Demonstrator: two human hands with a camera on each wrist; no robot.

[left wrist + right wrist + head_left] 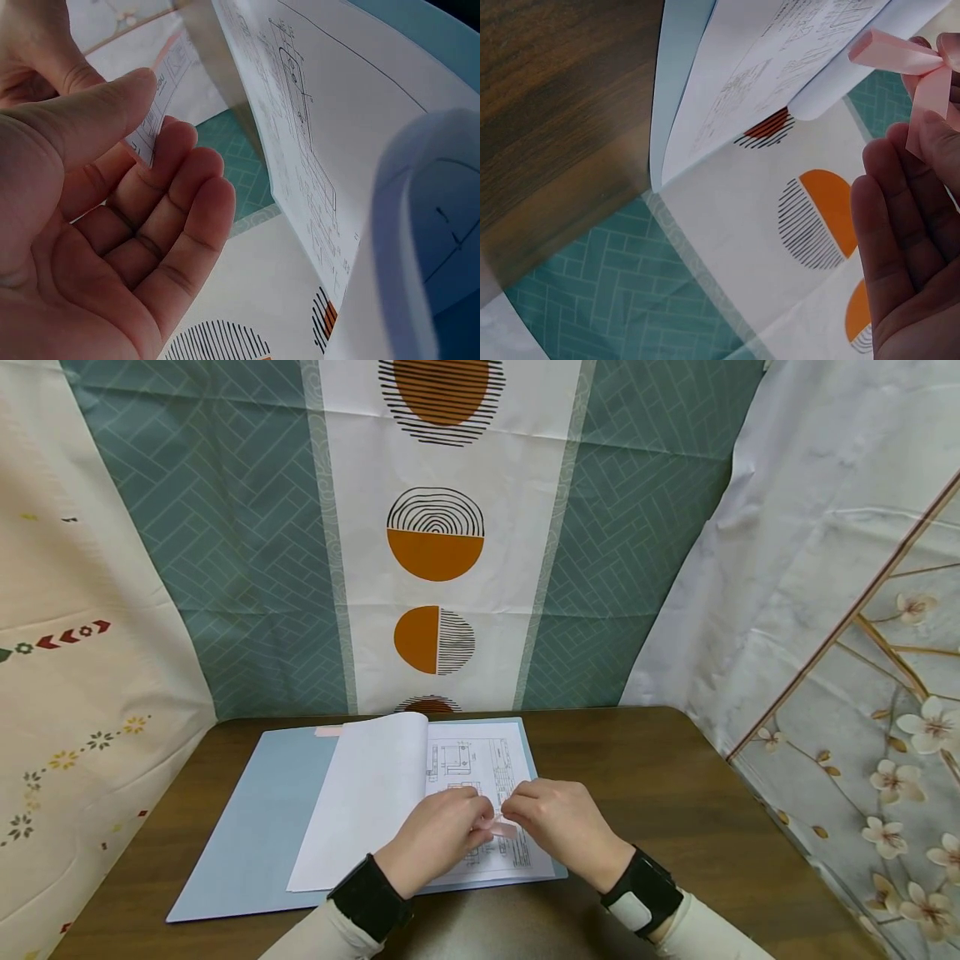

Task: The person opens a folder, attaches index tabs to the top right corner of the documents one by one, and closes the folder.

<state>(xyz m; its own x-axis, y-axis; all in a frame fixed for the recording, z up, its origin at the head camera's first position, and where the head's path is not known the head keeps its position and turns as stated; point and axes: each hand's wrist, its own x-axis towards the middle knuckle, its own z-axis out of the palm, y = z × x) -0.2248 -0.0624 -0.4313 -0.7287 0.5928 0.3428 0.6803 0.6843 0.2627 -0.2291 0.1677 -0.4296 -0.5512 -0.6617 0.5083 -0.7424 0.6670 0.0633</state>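
Note:
Both hands meet over the right page of the drawing sheets (480, 760). My left hand (444, 831) pinches a pink strip (504, 830) between thumb and fingers. In the left wrist view, the strip's near face (154, 124) carries printed lines and letters. My right hand (564, 827) pinches another part of the strip. Seen from the right wrist, the pink strip (896, 54) is gathered near the left fingertips, with one loop sticking out and one end under the right thumb (937, 135). The right hand's other fingers (881, 217) are lightly bent.
Beneath the sheets lies an open light blue folder (255, 827) on the brown wooden table (637, 777). A turned-over white page (367, 802) covers part of its left side. Another pink piece (327, 731) sits at the folder's top edge. Patterned curtains (637, 485) hang around the table.

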